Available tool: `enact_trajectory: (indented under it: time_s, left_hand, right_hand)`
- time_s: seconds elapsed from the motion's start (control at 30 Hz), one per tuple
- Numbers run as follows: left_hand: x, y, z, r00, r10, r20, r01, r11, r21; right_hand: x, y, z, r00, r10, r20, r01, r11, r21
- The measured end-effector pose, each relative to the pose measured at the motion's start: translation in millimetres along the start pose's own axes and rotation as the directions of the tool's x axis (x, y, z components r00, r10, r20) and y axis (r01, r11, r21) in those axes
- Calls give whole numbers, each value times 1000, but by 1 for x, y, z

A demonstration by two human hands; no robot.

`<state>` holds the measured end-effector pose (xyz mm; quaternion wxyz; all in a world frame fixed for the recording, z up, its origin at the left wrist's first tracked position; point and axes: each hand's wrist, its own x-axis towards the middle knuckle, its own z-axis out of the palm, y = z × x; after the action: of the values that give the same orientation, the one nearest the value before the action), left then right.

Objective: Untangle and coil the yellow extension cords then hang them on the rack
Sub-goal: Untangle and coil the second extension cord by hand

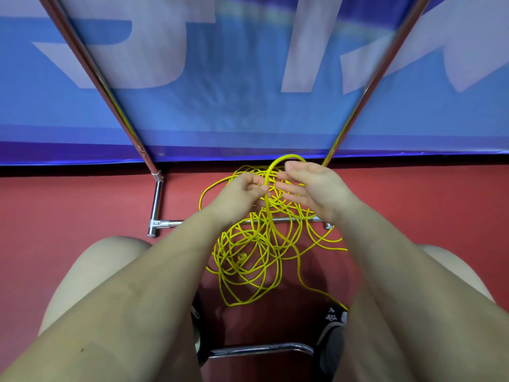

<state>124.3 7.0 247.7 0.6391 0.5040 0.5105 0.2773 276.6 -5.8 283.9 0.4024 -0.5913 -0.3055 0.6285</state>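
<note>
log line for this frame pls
phase: untangling | left hand: pinches raised cord loop | right hand: open beside loop | cord pile: tangled on floor | rack: bare

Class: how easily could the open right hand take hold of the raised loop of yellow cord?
Probably easily, yes. The right hand hovers open right beside the raised loop of yellow cord, which the left hand pinches; nothing lies between them.

- I see bright yellow extension cords [249, 252], plain, no markings I can make out.
- The floor [82, 205] is a flat brick red.
- The banner [248, 111] is mid-blue with large pale lavender-white letter shapes and a deeper violet-blue lower band.
- The rack [155, 208] is shiny chrome silver.
- One shoe [334, 329] is black with small white star prints.
</note>
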Motion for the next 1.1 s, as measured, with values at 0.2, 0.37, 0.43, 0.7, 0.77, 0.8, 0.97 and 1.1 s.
enact_trajectory:
  time_s: [0.2, 0.37, 0.43, 0.7, 0.77, 0.8, 0.97, 1.1]
  left_hand:
    - [4, 9, -10, 986, -68, -154, 21, 957, -288]
    - [5, 15, -14, 975, -124, -186, 15, 868, -496]
    - [6, 15, -16, 975, -127, -181, 12, 848, -529]
    - [1, 8, -7, 984, -177, 34, 180, 969, -170]
    - [-5, 3, 2, 952, -242, 188, 248, 969, -11]
    - [-9, 1, 7, 931, -267, 251, 263, 964, 49]
    - [-11, 3, 9, 952, -206, 228, 193, 978, 80]
    - [-7, 8, 2, 984, -160, 75, 166, 983, -79]
  right_hand:
    - [-2, 28, 6, 976, 36, 217, 157, 576, -802]
    - [2, 28, 0, 981, -81, 178, 195, 472, -860]
    - [2, 29, 0, 975, -130, 180, 220, 463, -859]
    - [0, 6, 4, 993, -118, -27, 109, 969, -223]
    - [-1, 0, 0, 994, -64, -88, 67, 997, 33]
    - [0, -2, -3, 994, -37, -103, 51, 989, 137]
    - [4, 0, -7, 994, -5, -107, 29, 975, 221]
    - [0, 5, -2, 999, 38, 13, -37, 996, -83]
